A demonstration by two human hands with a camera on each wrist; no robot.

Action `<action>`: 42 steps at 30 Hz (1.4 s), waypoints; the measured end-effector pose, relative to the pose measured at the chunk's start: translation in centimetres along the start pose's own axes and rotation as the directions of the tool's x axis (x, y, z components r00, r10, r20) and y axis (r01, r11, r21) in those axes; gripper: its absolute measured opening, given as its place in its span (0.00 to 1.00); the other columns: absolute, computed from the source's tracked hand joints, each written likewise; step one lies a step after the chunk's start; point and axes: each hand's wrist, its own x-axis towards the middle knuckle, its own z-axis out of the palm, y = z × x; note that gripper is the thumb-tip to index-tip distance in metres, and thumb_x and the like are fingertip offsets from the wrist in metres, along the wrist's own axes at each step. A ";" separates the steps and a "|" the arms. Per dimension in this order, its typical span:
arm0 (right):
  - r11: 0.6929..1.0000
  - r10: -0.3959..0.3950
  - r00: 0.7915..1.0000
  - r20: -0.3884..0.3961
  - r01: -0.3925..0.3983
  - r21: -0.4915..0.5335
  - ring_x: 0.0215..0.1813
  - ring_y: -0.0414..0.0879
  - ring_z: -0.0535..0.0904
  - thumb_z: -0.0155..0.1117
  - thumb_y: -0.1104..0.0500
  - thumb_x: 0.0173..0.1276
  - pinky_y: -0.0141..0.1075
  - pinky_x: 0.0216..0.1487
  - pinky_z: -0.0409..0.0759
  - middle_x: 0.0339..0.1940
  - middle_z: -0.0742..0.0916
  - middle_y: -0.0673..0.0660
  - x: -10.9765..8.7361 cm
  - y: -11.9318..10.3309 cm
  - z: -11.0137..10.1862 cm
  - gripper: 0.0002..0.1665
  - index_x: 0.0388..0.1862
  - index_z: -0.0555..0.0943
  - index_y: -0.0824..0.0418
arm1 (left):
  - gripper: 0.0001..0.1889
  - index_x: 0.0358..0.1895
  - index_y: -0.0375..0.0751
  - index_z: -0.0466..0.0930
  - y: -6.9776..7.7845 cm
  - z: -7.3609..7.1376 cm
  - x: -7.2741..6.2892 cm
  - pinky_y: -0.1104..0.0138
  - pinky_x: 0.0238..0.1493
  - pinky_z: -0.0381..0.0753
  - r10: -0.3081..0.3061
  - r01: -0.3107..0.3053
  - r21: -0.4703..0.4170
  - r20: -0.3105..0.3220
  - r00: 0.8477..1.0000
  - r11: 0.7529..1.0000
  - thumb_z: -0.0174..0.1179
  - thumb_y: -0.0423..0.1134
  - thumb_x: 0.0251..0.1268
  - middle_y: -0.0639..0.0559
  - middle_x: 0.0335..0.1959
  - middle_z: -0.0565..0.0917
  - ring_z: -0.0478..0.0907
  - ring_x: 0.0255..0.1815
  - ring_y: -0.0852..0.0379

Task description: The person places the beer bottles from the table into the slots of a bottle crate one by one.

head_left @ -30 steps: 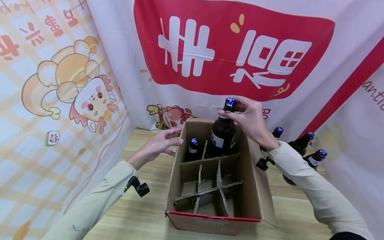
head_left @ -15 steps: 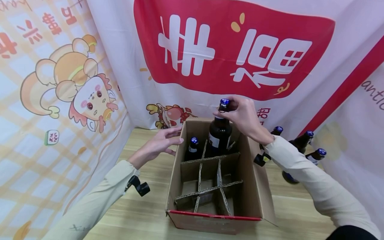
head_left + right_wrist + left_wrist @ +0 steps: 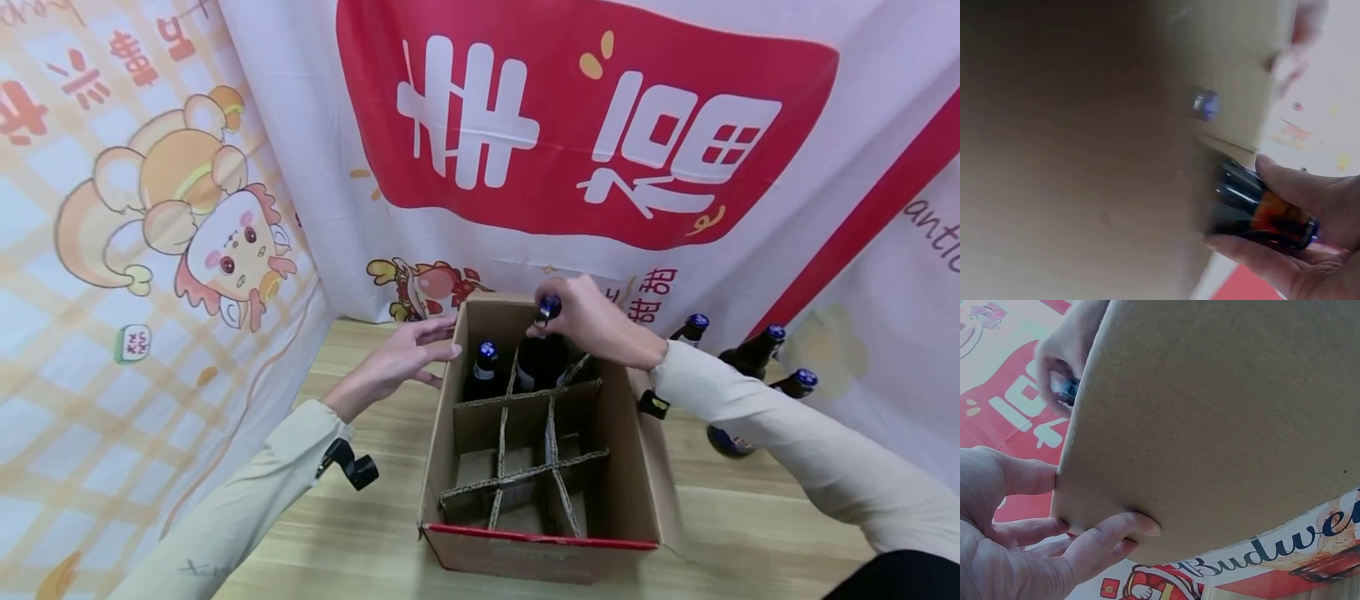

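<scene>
My right hand (image 3: 596, 321) grips the neck of a dark glass beer bottle (image 3: 542, 365) with a blue cap. The bottle is partly down in the back right compartment of a cardboard box (image 3: 540, 560), its lower part hidden by the dividers. In the right wrist view, thumb and fingers lie on either side of the bottle's neck (image 3: 1272, 212). Another blue-capped bottle (image 3: 483, 375) stands in the back left compartment. My left hand (image 3: 401, 362) touches the box's left side with its fingers extended. The left wrist view shows those fingertips against the brown cardboard flap (image 3: 1210, 437).
Corrugated dividers (image 3: 517, 479) split the box into compartments. On the wooden table (image 3: 742, 533) to its right stand more beer bottles (image 3: 753, 352), partly behind my right sleeve. Printed cloth (image 3: 480, 225) hangs behind and along both sides. A cardboard flap sticks out at the right.
The bottle in my right hand has shifted slightly left and sunk deeper into the back right compartment, the hand going down with it. My left hand stays at the box's side.
</scene>
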 end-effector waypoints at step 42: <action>0.952 0.290 0.814 0.504 -0.190 -0.240 0.35 0.47 0.87 0.74 0.59 0.70 0.38 0.36 0.86 0.35 0.91 0.54 2.0 1.0 0.3 0.09 0.45 0.89 0.62 | 0.39 0.84 0.42 0.56 0.5 0.4 0.0 0.54 0.49 0.92 -0.019 0.019 -0.005 -0.021 1.000 1.000 0.62 0.34 0.74 0.36 0.82 0.61 0.72 0.72 0.33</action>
